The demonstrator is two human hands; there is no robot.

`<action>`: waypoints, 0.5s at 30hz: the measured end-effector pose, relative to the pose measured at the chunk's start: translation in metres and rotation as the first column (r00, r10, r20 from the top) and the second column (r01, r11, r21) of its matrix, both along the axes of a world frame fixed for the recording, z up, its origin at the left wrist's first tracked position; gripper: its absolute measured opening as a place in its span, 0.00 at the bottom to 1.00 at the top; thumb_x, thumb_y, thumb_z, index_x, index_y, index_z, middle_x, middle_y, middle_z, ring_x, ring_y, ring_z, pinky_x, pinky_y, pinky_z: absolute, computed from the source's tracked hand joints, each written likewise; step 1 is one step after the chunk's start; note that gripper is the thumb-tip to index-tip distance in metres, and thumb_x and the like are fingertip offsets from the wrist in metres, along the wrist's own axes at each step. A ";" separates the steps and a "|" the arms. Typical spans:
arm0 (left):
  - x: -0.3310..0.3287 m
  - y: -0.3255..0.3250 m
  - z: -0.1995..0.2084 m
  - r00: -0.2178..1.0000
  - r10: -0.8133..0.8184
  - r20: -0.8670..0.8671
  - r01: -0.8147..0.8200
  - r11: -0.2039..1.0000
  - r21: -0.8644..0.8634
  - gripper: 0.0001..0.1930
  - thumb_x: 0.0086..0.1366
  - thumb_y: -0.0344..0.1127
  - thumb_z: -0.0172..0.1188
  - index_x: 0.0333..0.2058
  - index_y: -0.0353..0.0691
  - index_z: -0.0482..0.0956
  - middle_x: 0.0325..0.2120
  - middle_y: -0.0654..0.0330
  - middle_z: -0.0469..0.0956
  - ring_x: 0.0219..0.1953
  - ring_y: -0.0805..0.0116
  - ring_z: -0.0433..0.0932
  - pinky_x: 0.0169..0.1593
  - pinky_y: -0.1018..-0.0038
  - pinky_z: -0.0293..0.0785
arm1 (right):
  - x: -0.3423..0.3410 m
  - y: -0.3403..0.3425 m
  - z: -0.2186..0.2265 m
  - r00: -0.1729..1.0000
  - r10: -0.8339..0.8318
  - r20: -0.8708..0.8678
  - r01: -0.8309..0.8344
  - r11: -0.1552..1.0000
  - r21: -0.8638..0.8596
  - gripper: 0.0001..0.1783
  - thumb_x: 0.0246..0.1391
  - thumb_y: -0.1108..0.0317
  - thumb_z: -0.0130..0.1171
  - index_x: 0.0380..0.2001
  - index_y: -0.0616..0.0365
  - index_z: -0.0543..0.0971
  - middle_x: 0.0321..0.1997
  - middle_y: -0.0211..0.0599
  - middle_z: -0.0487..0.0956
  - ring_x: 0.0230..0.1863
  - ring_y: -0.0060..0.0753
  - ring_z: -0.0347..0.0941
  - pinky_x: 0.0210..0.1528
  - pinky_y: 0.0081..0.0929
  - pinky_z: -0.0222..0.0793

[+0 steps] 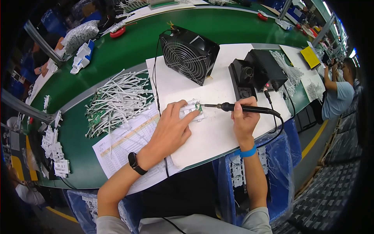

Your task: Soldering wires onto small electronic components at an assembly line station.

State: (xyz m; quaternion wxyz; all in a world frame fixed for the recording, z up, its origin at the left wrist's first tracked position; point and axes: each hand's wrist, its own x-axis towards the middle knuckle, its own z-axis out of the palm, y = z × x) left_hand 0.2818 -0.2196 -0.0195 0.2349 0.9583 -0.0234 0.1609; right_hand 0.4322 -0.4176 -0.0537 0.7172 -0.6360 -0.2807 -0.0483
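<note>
My right hand (pixel 245 121) grips a black soldering iron (pixel 226 106) like a pen. The iron's thin tip points left and reaches the edge of a small green circuit board (pixel 199 108); I cannot tell whether it touches. That board sits at the right end of a white plastic housing (pixel 187 111), lying on a white work sheet (pixel 210 136). Fingers of my left hand (pixel 167 126) hold the housing down and cover part of it. From the iron's handle a black cord loops to a black soldering station (pixel 267 70).
A black fan (pixel 191 54) with a wire guard stands behind the work. White cables with small boards (pixel 117 97) lie piled at left, over printed paper (pixel 124 148). More housings (pixel 52 144) sit far left. Beyond runs a green conveyor (pixel 128 46). Blue lined bins (pixel 280 167) stand below.
</note>
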 end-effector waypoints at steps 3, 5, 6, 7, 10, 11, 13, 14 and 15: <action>-0.001 0.000 0.001 1.000 0.009 0.001 -0.009 1.000 0.000 0.25 0.56 0.25 0.60 0.55 0.44 0.78 0.57 0.44 0.68 0.58 0.43 0.66 0.61 0.57 0.67 | 0.001 0.001 -0.002 1.000 0.004 0.014 -0.003 1.000 -0.028 0.05 0.60 0.76 0.61 0.33 0.61 0.74 0.32 0.30 0.73 0.29 0.17 0.69 0.34 0.17 0.67; -0.001 -0.001 -0.001 1.000 0.005 0.004 -0.005 1.000 -0.012 0.25 0.56 0.24 0.60 0.55 0.44 0.78 0.57 0.44 0.68 0.58 0.43 0.66 0.61 0.57 0.67 | 0.000 0.000 -0.003 1.000 -0.005 0.025 0.007 0.999 -0.045 0.05 0.60 0.76 0.61 0.34 0.61 0.74 0.32 0.30 0.73 0.30 0.17 0.70 0.35 0.17 0.67; -0.001 -0.001 -0.001 1.000 0.000 0.009 0.000 1.000 -0.020 0.25 0.56 0.24 0.60 0.55 0.44 0.78 0.57 0.44 0.68 0.58 0.44 0.66 0.61 0.57 0.68 | -0.001 0.000 -0.003 1.000 0.004 0.020 -0.003 0.999 -0.047 0.05 0.60 0.76 0.61 0.34 0.61 0.75 0.32 0.30 0.74 0.31 0.17 0.70 0.36 0.18 0.67; -0.002 0.000 -0.001 1.000 0.003 0.008 -0.002 1.000 -0.023 0.25 0.56 0.24 0.60 0.55 0.44 0.78 0.57 0.44 0.68 0.58 0.44 0.66 0.61 0.57 0.68 | -0.001 0.000 -0.002 1.000 0.013 0.016 -0.012 0.999 -0.050 0.05 0.60 0.76 0.62 0.34 0.61 0.75 0.32 0.30 0.74 0.32 0.18 0.70 0.37 0.18 0.67; -0.002 0.000 -0.001 1.000 0.006 0.012 -0.006 1.000 -0.021 0.25 0.57 0.24 0.59 0.55 0.44 0.78 0.57 0.44 0.68 0.58 0.44 0.66 0.61 0.57 0.68 | 0.001 0.000 -0.005 0.999 0.001 0.052 0.003 0.997 -0.071 0.05 0.60 0.76 0.62 0.34 0.61 0.75 0.33 0.30 0.74 0.32 0.18 0.70 0.37 0.18 0.66; -0.002 0.001 -0.001 1.000 0.004 0.018 -0.004 1.000 -0.014 0.25 0.57 0.24 0.59 0.55 0.44 0.78 0.57 0.44 0.68 0.58 0.44 0.66 0.61 0.57 0.68 | 0.001 0.000 -0.005 0.999 0.006 0.050 -0.002 0.997 -0.073 0.05 0.60 0.76 0.62 0.34 0.61 0.75 0.33 0.30 0.74 0.32 0.18 0.70 0.37 0.18 0.66; -0.002 0.000 -0.002 1.000 0.003 0.023 -0.003 1.000 -0.011 0.25 0.57 0.24 0.59 0.55 0.44 0.78 0.57 0.44 0.68 0.58 0.44 0.66 0.61 0.57 0.68 | 0.001 -0.001 -0.004 0.996 -0.001 0.089 0.008 0.996 -0.088 0.05 0.59 0.75 0.63 0.34 0.61 0.75 0.33 0.30 0.74 0.33 0.18 0.70 0.36 0.17 0.66; -0.002 0.000 -0.001 1.000 0.004 0.022 -0.003 1.000 -0.013 0.25 0.57 0.24 0.59 0.55 0.43 0.78 0.57 0.45 0.68 0.58 0.44 0.66 0.61 0.58 0.68 | 0.001 -0.001 -0.004 0.996 0.002 0.087 0.005 0.996 -0.090 0.05 0.59 0.75 0.63 0.34 0.61 0.75 0.33 0.30 0.74 0.33 0.18 0.70 0.36 0.17 0.66; -0.002 0.000 -0.001 1.000 0.003 0.022 -0.003 1.000 -0.013 0.24 0.57 0.24 0.59 0.54 0.43 0.78 0.57 0.45 0.68 0.57 0.44 0.67 0.61 0.58 0.68 | 0.001 -0.001 -0.004 0.996 -0.001 0.093 0.009 0.996 -0.089 0.05 0.59 0.75 0.63 0.34 0.60 0.75 0.32 0.30 0.74 0.32 0.18 0.70 0.35 0.17 0.66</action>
